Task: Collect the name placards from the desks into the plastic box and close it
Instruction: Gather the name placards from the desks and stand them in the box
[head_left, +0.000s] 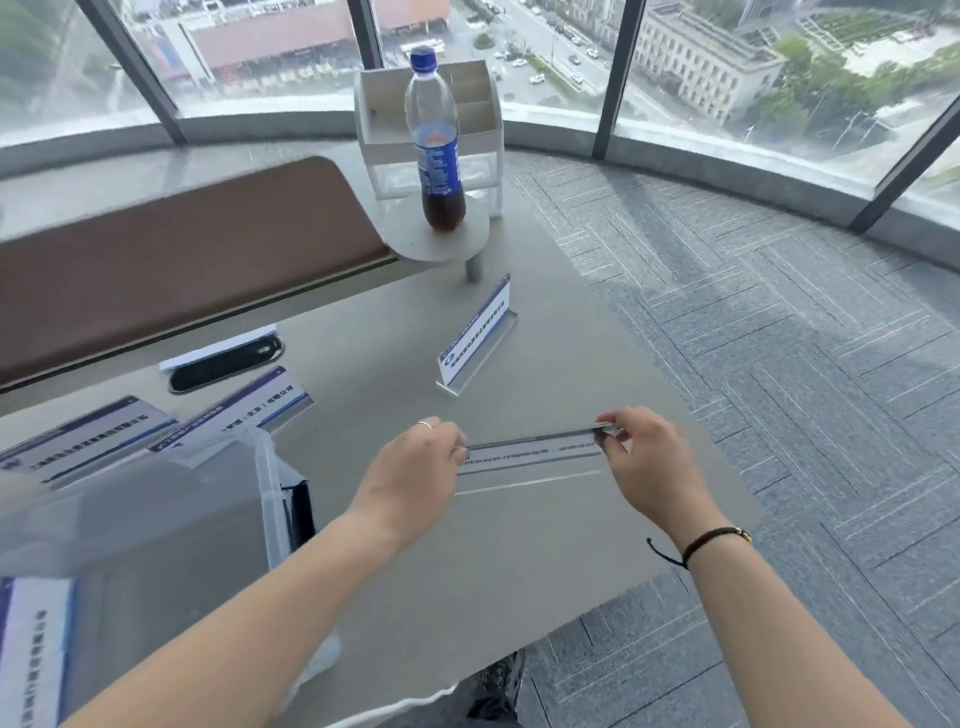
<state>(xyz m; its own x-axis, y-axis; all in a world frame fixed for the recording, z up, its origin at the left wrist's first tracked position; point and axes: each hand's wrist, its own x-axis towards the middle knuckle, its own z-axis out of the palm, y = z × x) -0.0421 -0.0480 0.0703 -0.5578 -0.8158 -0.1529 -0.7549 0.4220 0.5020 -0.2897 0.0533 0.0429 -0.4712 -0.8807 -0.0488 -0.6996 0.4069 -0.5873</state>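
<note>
Head view is showing a clear acrylic name placard (530, 452) being held just above the grey desk (545, 545) at lower centre, its long axis running left to right across the frame, right end tipped slightly up. The left hand (415, 467) is pinching its left end and the right hand (649, 462) its right end, fingers narrowly closed, both forearms reaching in from the bottom edge. A translucent plastic box (156, 519) is sitting at lower left.
</note>
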